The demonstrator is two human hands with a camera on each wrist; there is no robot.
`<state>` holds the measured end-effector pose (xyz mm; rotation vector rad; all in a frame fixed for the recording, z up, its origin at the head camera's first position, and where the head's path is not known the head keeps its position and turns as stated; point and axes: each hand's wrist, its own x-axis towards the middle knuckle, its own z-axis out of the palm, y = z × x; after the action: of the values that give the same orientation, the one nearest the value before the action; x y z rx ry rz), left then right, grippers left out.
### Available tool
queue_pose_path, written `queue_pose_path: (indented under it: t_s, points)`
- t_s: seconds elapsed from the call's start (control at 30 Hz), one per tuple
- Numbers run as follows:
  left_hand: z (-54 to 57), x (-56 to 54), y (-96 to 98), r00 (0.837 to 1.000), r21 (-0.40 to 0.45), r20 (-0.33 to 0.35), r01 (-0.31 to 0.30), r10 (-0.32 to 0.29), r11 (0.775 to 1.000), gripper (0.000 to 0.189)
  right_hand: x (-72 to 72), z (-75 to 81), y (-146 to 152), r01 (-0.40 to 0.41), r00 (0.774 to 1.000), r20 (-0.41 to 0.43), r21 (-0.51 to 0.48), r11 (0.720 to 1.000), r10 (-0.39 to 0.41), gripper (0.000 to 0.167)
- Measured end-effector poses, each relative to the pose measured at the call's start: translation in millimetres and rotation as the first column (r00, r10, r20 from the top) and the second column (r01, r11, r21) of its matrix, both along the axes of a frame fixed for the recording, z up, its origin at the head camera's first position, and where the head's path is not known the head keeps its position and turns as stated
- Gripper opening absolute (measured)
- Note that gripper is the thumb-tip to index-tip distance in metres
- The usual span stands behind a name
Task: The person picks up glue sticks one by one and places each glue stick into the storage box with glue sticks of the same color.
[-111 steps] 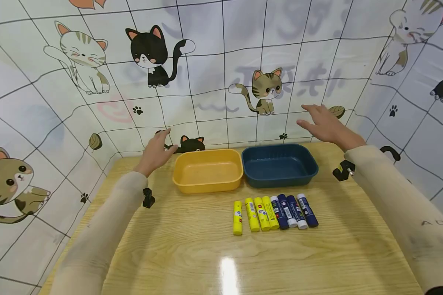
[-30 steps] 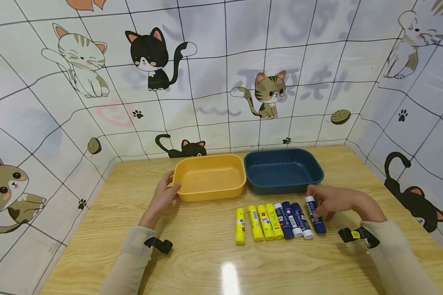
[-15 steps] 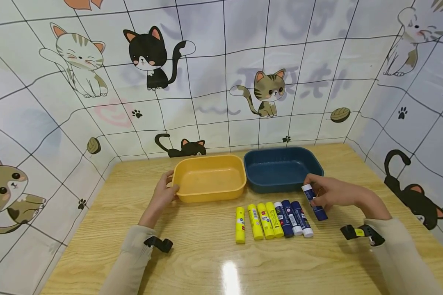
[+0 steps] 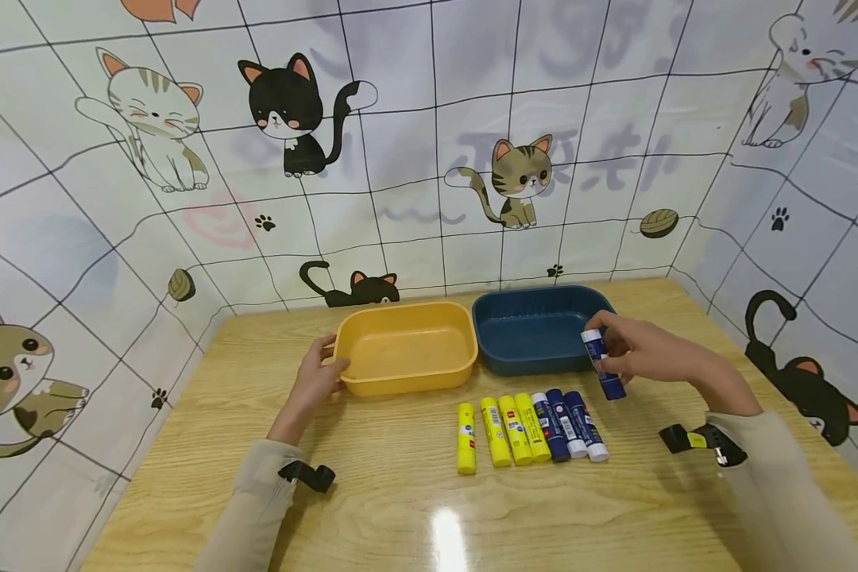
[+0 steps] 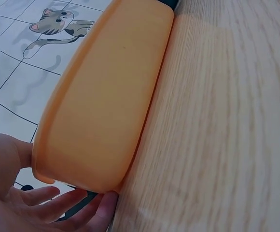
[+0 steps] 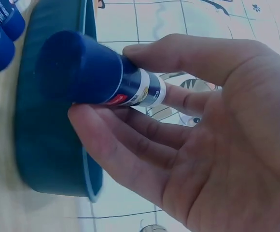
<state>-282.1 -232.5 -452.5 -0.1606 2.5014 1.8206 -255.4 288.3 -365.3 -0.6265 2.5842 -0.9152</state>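
Observation:
My right hand point(image 4: 639, 349) pinches a dark-blue glue stick point(image 4: 602, 365) with a white end, lifted off the table and tilted. It is at the front right corner of the dark-blue tray point(image 4: 532, 367). In the right wrist view the thumb and fingers hold the glue stick point(image 6: 82, 67) from both sides, its blue end toward the camera. My left hand point(image 4: 313, 389) grips the left end of the yellow tray point(image 4: 400, 384), thumb at the rim and fingers against the outer wall point(image 5: 96, 106). Nothing lies inside the yellow tray.
On the wooden table point(image 4: 372, 508), in front of the trays, lies a row of yellow glue sticks point(image 4: 496, 431) and dark-blue ones point(image 4: 585, 426). One yellow glue stick point(image 4: 466, 438) lies apart at the left. Behind the trays rises a cat-patterned wall covering point(image 4: 407, 159).
Both hands came down from above the table's far side. The left took hold of the yellow tray; the right picked up the rightmost blue glue stick and raised it toward the blue tray.

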Motion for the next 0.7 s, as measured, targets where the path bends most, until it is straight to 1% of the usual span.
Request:
queue_pose_path:
  t_s: [0.1, 0.3, 0.53, 0.7]
  points:
    - [-0.2, 0.4, -1.2, 1.0, -0.003, 0.004, 0.007, -0.007, 1.0, 0.063, -7.3, 8.6, -3, -0.008, 1.0, -0.011, 0.038, 0.999, 0.009, 0.053]
    - [-0.4, 1.4, -1.6, 1.0, 0.005, 0.005, 0.012, -0.012, 1.0, 0.062, -30.1, 23.7, -5, -0.025, 0.999, -0.044, 0.117, 0.993, 0.03, 0.054]
    - [-1.6, 1.2, -0.8, 1.0, 0.001, 0.009, 0.007, -0.007, 1.0, 0.061, -58.7, 37.1, -3, -0.02, 1.0, 0.01, 0.141, 0.99, 0.019, 0.052]
    - [-1.9, 0.8, -0.5, 1.0, 0.002, 0.004, 0.007, -0.007, 1.0, 0.06, -81.5, 37.5, -2, -0.004, 0.998, 0.059, 0.144, 0.99, -0.005, 0.053]
